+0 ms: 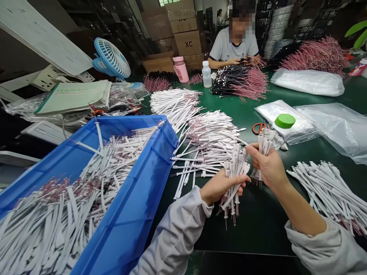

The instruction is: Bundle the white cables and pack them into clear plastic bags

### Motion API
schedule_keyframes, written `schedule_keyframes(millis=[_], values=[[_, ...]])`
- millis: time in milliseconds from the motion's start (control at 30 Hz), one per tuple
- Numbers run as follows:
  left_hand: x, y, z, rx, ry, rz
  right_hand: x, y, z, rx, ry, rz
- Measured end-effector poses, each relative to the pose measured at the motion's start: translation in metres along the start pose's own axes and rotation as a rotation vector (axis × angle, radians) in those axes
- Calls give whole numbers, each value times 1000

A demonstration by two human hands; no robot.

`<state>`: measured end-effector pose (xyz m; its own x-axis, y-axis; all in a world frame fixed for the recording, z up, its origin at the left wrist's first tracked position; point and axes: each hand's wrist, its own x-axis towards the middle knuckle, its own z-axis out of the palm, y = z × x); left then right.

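My left hand [220, 186] is closed around a bundle of white cables [235, 162], their connector ends up and thin reddish wire ends hanging below. My right hand [268, 164] grips a second, smaller bundle of the same white cables [265, 142], its thumb and forefinger reaching toward the left bundle. Between the hands one cable end shows near the right fingertips; whether it is pinched I cannot tell. Loose piles of white cables [210, 133] lie just beyond the hands. Another pile of white cables [332, 191] rests to the right of my right hand.
A blue bin [137, 191] full of white cables stands at the left. Orange-handled scissors [258, 128], a green lid [284, 121] and plastic bags [338, 126] lie beyond my right hand. Across the green table a person [233, 47] handles dark cables. A blue fan [111, 59] stands back left.
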<state>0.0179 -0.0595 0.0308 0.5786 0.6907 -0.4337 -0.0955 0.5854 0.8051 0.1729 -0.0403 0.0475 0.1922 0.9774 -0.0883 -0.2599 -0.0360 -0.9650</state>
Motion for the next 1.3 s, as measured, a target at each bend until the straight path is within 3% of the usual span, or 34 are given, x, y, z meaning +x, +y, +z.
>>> schedule_keyframes(millis=[133, 200, 267, 367, 467, 567, 667, 767, 867, 967, 1067, 1133, 1200, 1300], values=[[1, -1, -3, 28, 2, 0, -3, -38, -17, 84, 185, -300], [3, 0, -5, -33, 35, 13, -10, -58, -27, 160, 179, -297], [3, 2, -4, -109, 48, 34, -20, -65, -31, 174, 96, -172], [0, 8, 0, -125, 47, 31, -36, -45, -19, 40, -57, 72], [-5, 13, 6, -49, 58, 8, -42, -13, 0, -117, -122, 162], [-8, 14, 9, -10, 56, 34, -46, -2, 9, -300, -139, 119], [-7, 14, 10, 2, 105, 54, -52, -18, -4, -633, -103, -37], [-4, 16, 5, -57, 185, 101, -58, -46, -50, -922, 0, -125], [-3, 19, -3, -131, 208, 134, -59, -59, -126, -1247, 203, -127], [-3, 22, -8, -134, 238, 109, -59, -45, -204, -1541, 360, -32], [-4, 24, -10, -129, 268, 73, -57, -27, -244, -1674, 279, 27], [-4, 24, -10, -137, 249, 99, -48, -26, -239, -1737, 272, -83], [-3, 24, -11, -153, 229, 150, -25, -36, -214, -1710, 248, -251], [0, 23, -12, -154, 213, 204, 29, -56, -161, -1487, 7, -301]])
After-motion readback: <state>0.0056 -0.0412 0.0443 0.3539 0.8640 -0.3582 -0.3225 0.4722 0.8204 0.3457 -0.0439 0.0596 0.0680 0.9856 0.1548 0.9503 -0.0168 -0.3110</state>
